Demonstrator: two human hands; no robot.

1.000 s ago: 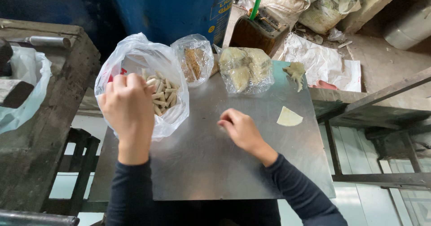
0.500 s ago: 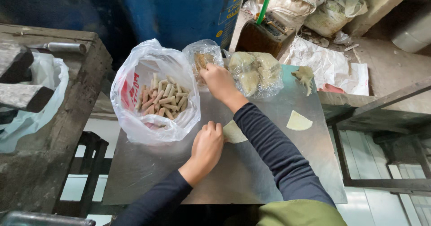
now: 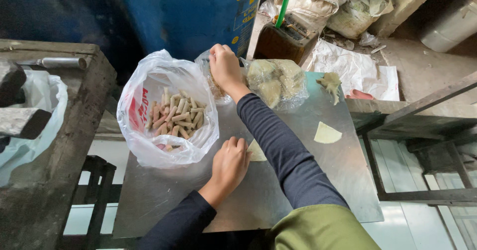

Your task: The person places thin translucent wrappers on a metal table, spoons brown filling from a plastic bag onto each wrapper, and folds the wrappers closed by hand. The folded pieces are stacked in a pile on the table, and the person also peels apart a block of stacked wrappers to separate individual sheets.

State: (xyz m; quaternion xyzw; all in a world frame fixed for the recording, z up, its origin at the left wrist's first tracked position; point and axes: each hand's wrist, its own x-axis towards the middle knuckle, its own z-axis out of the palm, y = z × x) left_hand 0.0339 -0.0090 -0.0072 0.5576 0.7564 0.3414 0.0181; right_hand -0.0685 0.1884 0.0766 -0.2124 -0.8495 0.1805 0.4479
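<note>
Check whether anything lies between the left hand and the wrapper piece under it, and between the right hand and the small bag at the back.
Nothing visible does. The left hand rests directly on the pale wrapper piece on the metal sheet. The right hand is already at the small clear bag, between the white bag of rolls and the bag of wrappers.

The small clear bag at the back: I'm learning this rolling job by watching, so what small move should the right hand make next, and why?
Probably lift a pinch of filling out and carry it to the wrapper. The right hand is reaching into the small clear bag, while the left hand presses on a pale wrapper lying bare on the metal sheet. Finished rolls fill the white bag beside it.
</note>
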